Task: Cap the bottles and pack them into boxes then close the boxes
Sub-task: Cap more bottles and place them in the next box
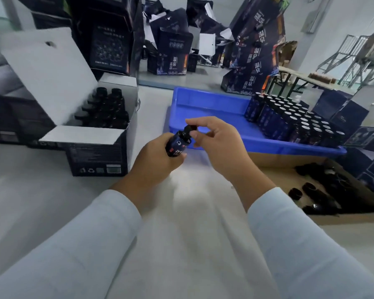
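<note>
My left hand [158,156] grips a small dark blue bottle [178,143], tilted with its neck pointing up and to the right. My right hand [212,137] pinches the black cap [190,128] on the bottle's neck between thumb and fingers. An open dark box [95,154] with a raised white lid stands at the left and holds several capped bottles [108,106]. A blue tray [205,104] behind my hands carries several uncapped bottles [294,119] at its right side.
A flat cardboard box [279,160] at the right holds loose black caps [311,190]. Stacks of dark printed boxes [255,50] stand at the back of the white table [181,223]. More dark boxes [354,117] sit at the far right. Metal frames stand in the back right corner.
</note>
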